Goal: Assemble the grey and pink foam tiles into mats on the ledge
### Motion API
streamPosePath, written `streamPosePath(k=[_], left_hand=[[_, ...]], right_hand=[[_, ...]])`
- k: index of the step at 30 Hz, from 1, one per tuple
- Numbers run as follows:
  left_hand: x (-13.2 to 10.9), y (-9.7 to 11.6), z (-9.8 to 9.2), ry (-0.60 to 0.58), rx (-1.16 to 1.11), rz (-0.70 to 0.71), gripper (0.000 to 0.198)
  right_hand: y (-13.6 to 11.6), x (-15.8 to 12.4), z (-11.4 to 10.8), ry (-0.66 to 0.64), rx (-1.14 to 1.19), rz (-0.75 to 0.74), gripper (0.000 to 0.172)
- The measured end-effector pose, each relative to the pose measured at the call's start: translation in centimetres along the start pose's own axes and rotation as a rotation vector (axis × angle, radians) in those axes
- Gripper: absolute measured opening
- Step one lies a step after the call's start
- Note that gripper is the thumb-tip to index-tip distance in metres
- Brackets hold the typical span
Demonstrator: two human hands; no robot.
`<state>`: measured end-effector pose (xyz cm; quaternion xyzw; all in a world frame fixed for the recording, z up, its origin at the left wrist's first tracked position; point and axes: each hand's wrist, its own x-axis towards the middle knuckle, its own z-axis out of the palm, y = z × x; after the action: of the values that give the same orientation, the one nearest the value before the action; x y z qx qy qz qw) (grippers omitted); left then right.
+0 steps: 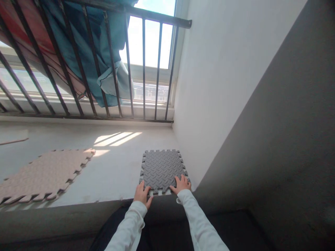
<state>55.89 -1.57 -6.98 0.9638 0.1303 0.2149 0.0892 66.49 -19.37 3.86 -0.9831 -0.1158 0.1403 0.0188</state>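
Left hand: I touched the mat, fingers parted, at eight o'clock.
Right hand: likewise, at four.

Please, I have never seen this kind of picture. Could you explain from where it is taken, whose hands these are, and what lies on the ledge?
There is no machine here. A person wears a camera on the head, looking forward and down, so we see their own two bare hands.

On the pale ledge lie a gray mat and, to the left, a pinkish mat, both with notched edges. The left hand touches the gray mat's near left corner; the right hand touches its near right corner. Whether they grip or only press, I cannot tell. Beyond the ledge stands a dark railing.
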Motion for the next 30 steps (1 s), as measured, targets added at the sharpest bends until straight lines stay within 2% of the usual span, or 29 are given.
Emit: streamPosePath(k=[8, 14, 17, 19, 21, 23, 26, 30], left_hand=[[0.5, 0.7, -0.9, -0.035, -0.097, -0.112, 0.024], [0.7, 1.0, -1.2, -0.079, -0.103, -0.158, 0.029], [1.0, 0.9, -1.7, -0.081, -0.102, -0.241, 0.034], [1.4, 0.0, -2.4, -0.063, -0.108, -0.330, 0.036], [1.9, -2.0, -3.5, -0.030, -0.115, -0.415, 0.038], [2.3, -5.3, -5.4, -0.002, -0.090, -0.471, 0.040], [2.0, -11.8, -9.2, -0.025, 0.039, -0.571, 0.044], [0.5, -20.6, -14.2, -0.154, 0.301, -0.794, 0.046]], right_hand=[[-0.2, 0.5, -0.2, -0.039, -0.047, -0.003, 0.056], [-0.5, 0.8, -0.2, -0.018, -0.190, -0.085, 0.067], [-0.8, 0.9, -0.5, -0.048, -0.255, -0.124, 0.061], [-1.2, 1.0, -0.8, -0.102, -0.296, -0.121, 0.056], [-1.5, 1.2, -1.1, -0.143, -0.331, -0.119, 0.056], [-1.6, 1.5, -1.3, -0.170, -0.357, -0.139, 0.057], [-1.5, 2.1, -1.7, -0.206, -0.373, -0.178, 0.060], [-1.4, 2.8, -2.0, -0.260, -0.365, -0.255, 0.067]])
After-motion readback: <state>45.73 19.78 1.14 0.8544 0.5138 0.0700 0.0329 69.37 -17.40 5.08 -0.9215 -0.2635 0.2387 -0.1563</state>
